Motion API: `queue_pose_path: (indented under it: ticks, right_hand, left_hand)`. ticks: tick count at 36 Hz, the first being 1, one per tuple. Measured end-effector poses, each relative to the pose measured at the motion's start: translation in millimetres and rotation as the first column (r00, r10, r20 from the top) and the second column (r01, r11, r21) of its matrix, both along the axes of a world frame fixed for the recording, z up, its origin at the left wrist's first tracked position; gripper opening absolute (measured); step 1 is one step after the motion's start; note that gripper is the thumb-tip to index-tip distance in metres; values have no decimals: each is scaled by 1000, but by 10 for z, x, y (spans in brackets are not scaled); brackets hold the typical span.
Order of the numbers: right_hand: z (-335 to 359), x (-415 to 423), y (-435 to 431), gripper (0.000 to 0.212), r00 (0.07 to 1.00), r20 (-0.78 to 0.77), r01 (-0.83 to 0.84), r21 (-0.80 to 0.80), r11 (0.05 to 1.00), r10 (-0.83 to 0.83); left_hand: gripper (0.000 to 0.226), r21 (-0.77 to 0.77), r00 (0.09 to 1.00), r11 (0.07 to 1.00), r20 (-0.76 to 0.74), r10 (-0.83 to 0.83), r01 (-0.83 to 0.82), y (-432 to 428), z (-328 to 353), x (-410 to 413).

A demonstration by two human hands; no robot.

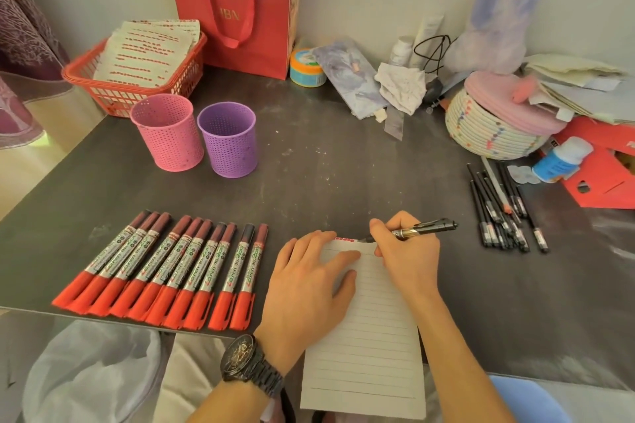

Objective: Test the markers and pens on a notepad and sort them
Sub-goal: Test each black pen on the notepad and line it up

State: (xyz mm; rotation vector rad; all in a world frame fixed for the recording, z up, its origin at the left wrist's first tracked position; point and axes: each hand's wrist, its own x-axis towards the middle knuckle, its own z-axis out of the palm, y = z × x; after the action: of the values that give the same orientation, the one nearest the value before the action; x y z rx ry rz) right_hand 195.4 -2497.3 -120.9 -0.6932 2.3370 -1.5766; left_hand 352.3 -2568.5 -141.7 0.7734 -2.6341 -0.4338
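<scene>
Pinched between thumb and curled fingers of my right hand (409,257) was a black pen (426,228), barrel lying nearly level and pointing right, tip down at the top edge of the notepad (371,336), just beside its red header strip. Whether the tip touched the paper I could not tell; my fingers hid it.

Left hand (309,282): flat, fingers straight and spread, pressing on the upper left part of the notepad. Nothing gripped. Dark wristwatch (251,364) on that wrist.

Notepad: lined, lengthwise toward me, lower end overhanging the near edge of the dark table (343,175). No marks could be made out on the visible lines.

Markers (165,268): ten counted, red caps toward me, laid side by side in a slanted row on the table to the left of the notepad, the nearest one just beside my left hand.

Black pens (501,213): a loose bundle on the table well to the right of the notepad, with one paler pen lying across them.

Pink cup (168,132) and purple cup (228,139): both perforated, upright, close together beyond the marker row.

Behind them: red basket (137,79) with printed sheets, red paper bag (237,3) against the wall. A woven basket (491,127) sat at far right, beyond the black pens.
</scene>
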Motion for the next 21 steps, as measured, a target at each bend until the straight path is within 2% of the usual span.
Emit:
queue_pose_path:
  ticks: [21]
  right_hand:
    - [-27,10,-8,30,999,-42,-29,25,999,30]
  left_hand:
    - [33,9,1000,1000,4,2,-2,1,11,1]
